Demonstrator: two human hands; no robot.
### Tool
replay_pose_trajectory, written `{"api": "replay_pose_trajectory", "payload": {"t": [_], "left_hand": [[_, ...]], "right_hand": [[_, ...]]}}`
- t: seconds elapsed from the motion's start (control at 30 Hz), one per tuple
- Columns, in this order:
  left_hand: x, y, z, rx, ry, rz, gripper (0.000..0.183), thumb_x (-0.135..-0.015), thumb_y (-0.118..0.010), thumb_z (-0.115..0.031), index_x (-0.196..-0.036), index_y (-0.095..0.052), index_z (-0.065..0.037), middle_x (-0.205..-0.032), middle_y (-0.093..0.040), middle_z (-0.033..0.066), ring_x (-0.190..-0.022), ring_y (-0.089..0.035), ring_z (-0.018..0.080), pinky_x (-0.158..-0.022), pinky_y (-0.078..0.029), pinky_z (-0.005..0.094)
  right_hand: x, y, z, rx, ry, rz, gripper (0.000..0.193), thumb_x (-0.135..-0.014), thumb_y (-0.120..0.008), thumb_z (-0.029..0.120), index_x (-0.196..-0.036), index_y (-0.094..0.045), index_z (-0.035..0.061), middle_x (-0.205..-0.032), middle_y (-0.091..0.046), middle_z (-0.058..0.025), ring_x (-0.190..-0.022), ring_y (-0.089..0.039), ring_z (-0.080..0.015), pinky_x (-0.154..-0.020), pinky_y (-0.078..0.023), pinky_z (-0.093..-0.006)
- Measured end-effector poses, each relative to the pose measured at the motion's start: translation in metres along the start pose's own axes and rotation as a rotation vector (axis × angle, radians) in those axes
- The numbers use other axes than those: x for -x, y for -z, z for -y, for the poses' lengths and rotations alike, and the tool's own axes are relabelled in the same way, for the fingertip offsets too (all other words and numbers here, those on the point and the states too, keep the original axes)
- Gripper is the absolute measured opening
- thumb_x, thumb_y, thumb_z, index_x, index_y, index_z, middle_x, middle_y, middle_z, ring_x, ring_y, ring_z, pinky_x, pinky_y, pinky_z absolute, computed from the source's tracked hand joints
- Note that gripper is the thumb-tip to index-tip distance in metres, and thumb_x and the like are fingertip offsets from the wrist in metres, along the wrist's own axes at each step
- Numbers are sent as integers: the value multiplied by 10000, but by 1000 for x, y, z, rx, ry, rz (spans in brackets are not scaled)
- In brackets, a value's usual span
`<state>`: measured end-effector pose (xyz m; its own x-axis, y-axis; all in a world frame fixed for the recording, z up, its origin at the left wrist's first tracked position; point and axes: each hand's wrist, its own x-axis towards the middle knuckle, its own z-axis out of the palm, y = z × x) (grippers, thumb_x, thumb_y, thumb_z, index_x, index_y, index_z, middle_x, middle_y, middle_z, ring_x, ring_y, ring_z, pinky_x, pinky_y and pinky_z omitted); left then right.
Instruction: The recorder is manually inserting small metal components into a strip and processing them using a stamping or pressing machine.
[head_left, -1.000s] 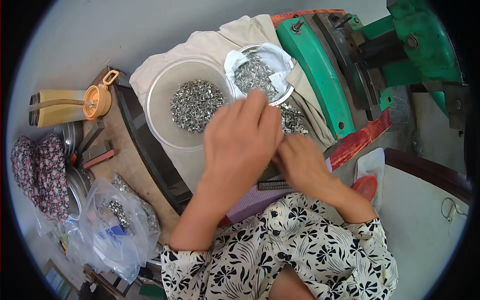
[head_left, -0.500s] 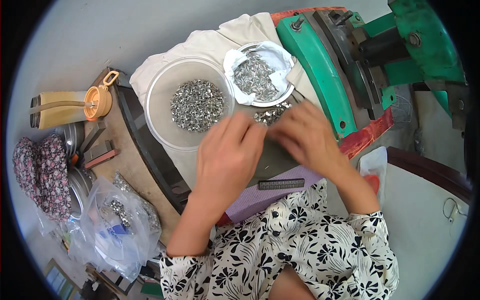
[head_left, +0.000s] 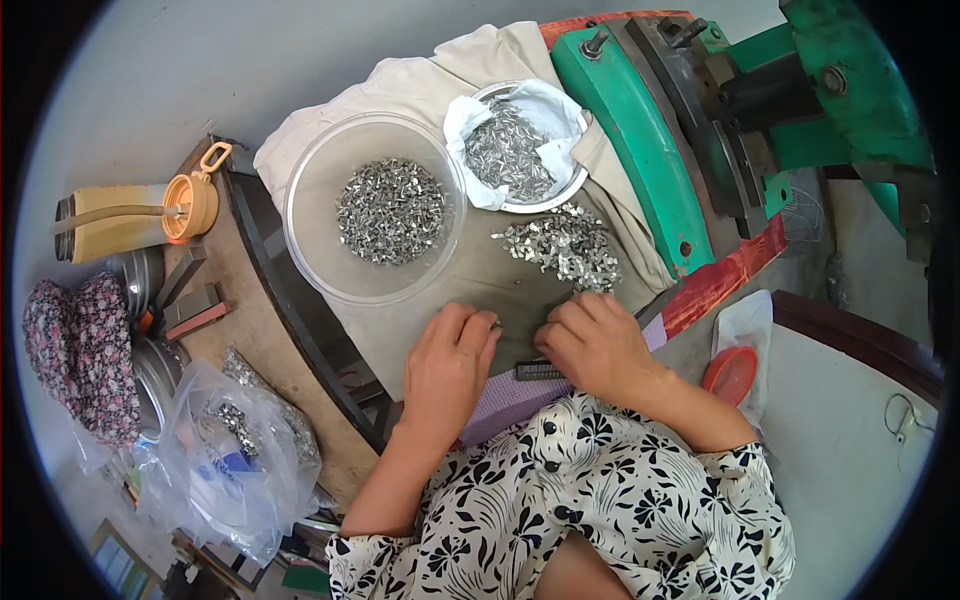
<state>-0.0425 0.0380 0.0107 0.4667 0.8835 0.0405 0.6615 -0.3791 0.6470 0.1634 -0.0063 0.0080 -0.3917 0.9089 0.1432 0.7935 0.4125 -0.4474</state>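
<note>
Pinched, left hand (head_left: 445, 365), seemingly on a small metal piece (head_left: 497, 325) at its 2 o'clock; right hand (head_left: 600, 350) curled, I can't tell its grip remotely; loose pile (head_left: 568, 250) at 1, plastic tub (head_left: 310, 255) at 11, lined bowl (head_left: 545, 208) at 12, probably clustered for short reaches.

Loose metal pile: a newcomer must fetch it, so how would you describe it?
Left of the green machine lies a beige cloth. On it, on the near side of the white-lined bowl, sits the loose metal pile. Unlike pieces in the bowl and clear tub, it has no container.
</note>
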Motion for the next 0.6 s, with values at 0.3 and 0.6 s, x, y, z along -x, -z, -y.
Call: {"api": "replay_pose_trajectory", "payload": {"t": [0.3,0.6], "left_hand": [[-4,-4,3,77,37,-22,171,-780,-773,-39,-912,-665,-30,-875,-594,102,-754,-626,302,-658,-505,400],[-2,-1,7,213,130,41,155,-793,-752,-44,-917,-659,-33,-915,-576,101,-836,-623,309,-698,-508,419]], "right_hand": [[-92,42,-52,80,-42,-353,165,-779,-735,38,-922,-655,58,-892,-606,-65,-848,-572,-293,-752,-435,-393],[-52,8,-30,-84,-27,-178,155,-713,-796,115,-842,-710,117,-879,-597,-20,-895,-571,-247,-771,-446,-382]]}}
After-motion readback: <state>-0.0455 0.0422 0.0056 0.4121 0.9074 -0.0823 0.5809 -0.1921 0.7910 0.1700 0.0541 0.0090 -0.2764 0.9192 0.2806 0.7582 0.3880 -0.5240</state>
